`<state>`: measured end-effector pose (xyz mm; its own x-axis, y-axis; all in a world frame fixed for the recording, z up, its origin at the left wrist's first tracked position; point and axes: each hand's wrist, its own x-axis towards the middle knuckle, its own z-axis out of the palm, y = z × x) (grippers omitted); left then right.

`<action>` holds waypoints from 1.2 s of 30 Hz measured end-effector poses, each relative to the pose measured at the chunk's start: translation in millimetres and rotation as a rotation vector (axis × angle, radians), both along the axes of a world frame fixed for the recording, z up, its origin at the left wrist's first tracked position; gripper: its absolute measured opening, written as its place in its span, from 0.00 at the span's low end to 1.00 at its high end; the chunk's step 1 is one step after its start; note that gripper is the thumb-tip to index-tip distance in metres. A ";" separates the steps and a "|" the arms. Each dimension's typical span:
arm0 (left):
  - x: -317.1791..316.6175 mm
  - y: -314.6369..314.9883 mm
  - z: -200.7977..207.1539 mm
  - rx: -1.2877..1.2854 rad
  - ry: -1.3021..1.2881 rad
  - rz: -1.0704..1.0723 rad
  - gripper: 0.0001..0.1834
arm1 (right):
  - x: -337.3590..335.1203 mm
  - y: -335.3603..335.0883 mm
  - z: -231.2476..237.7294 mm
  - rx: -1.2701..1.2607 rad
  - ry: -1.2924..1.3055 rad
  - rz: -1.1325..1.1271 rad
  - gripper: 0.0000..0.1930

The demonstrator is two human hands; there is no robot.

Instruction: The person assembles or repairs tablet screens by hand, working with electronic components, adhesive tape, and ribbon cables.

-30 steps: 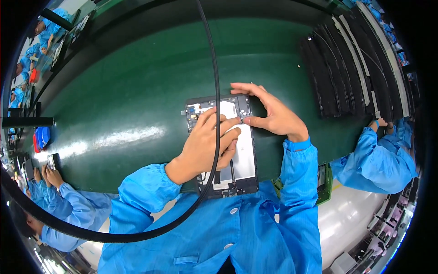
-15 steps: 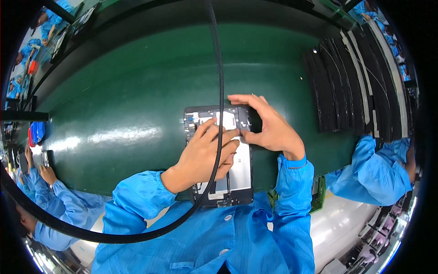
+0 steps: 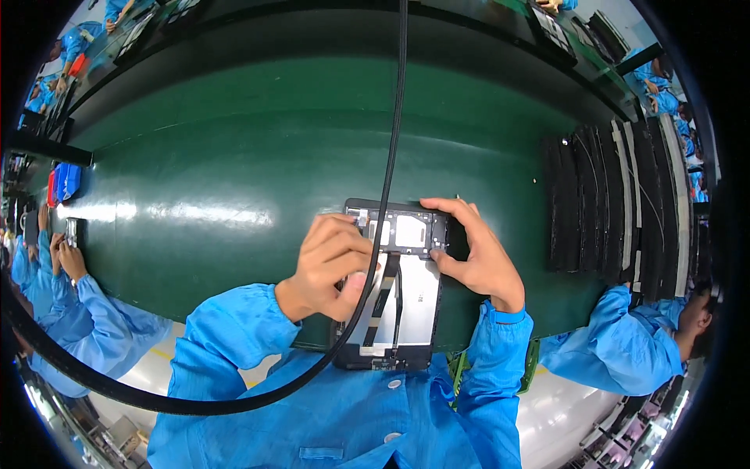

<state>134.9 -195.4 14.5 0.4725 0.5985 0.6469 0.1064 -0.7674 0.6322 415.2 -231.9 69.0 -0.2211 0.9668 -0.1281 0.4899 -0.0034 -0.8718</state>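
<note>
An opened tablet [image 3: 418, 293] lies on the green bench in front of me, its inner parts and a silvery panel showing, its top end pointing away. My right hand [image 3: 484, 262] grips its upper right side, fingers at the top corner and thumb on the inner edge. Over the left edge hovers my left hand [image 3: 332, 262], its fingers curled in toward the thumb. Whatever lies between those fingertips, if anything, is hidden. A dark ribbon-like strip [image 3: 398, 301] runs down the tablet's middle. Part of the tablet is covered by a black cable [image 3: 391, 156] hanging across the view.
A row of upright black slabs [image 3: 598, 203] stands on the bench at the right. Blue and red bins [image 3: 67, 181] sit at the far left. Co-workers in blue sit on both sides; one at the left handles a small device. A dark shelf [image 3: 469, 47] runs along the back.
My left hand has lifted off the tablet's middle and shifted left, uncovering the silvery panel and dark strip. My right hand keeps its hold on the upper right corner. The view has shifted.
</note>
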 end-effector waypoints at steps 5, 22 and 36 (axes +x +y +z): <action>-27.4 3.4 -4.2 0.044 0.005 0.107 0.08 | 9.0 -0.9 -20.0 0.011 0.121 -0.020 0.38; -20.4 -10.9 6.3 0.228 0.157 -0.145 0.15 | 9.3 17.0 -28.4 -0.003 0.089 -0.059 0.35; 25.6 -4.0 7.8 0.190 0.454 -0.169 0.21 | 13.0 28.5 -24.9 -0.020 0.075 0.000 0.30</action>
<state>160.5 -199.4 22.4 0.8107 0.3816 0.4440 0.2023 -0.8943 0.3992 428.1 -203.5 44.1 -0.2304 0.9644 -0.1300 0.4228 -0.0212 -0.9060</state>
